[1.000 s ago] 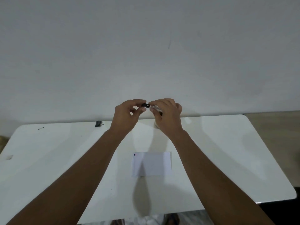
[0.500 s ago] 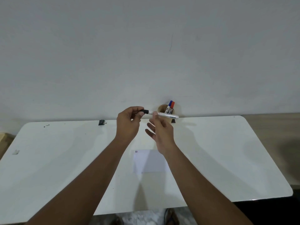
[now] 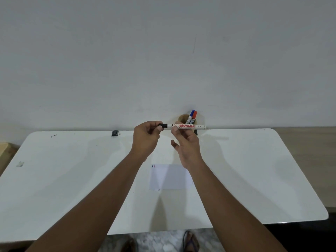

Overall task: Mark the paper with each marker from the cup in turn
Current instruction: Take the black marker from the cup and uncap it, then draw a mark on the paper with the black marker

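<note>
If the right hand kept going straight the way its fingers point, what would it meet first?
Probably the cup holding the blue and red markers, just beyond the right hand and the marker it touches; depth is unclear.

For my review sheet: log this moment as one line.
left hand: pinching black cap end of marker | right hand: open, fingertip under barrel | cup: blue, red markers | paper: marks top-left
</note>
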